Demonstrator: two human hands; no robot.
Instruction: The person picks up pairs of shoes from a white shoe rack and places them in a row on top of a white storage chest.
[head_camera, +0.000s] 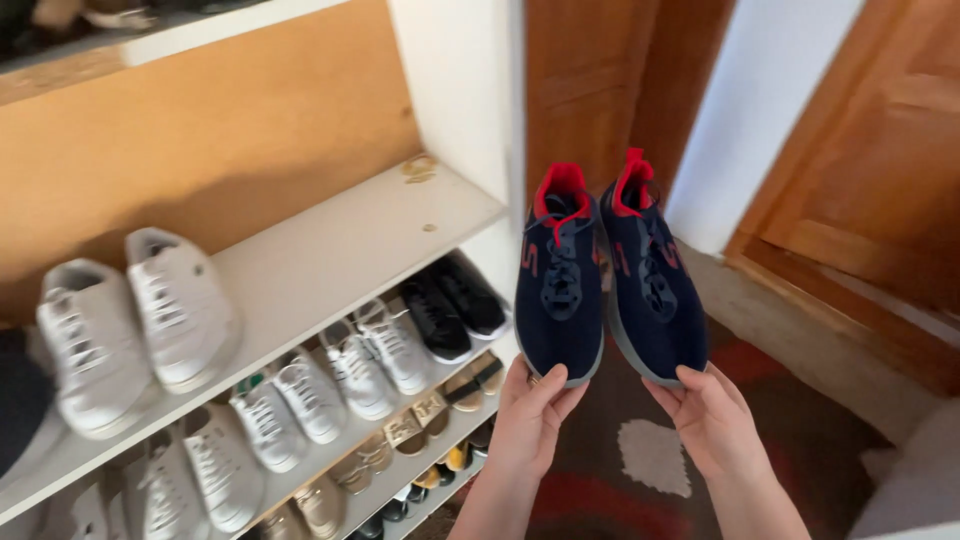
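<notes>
Your fingers (548, 385) pinch each navy sneaker's toe: left hand (530, 420) the left sneaker (560, 290), right hand (712, 420) the right sneaker (650, 290); heels point up-frame; the bare shelf (330, 250) lies left, nearer your left hand

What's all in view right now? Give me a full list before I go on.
navy sneakers: 2, navy with red tongues and grey soles, held up side by side by the toes, right of the rack
white sneakers: 2, white, top shelf at left
shoe rack: 1, white shelves with a brown back panel, left half of view
white lace-up shoes: several, white, second shelf
black shoes: 2, black, right end of second shelf
sandals: several, tan and dark, lower shelves
wooden door: 1, brown, right
rug: 1, dark red with a pale patch, on the floor
left hand: 1, grips the left sneaker's toe
right hand: 1, grips the right sneaker's toe
</notes>
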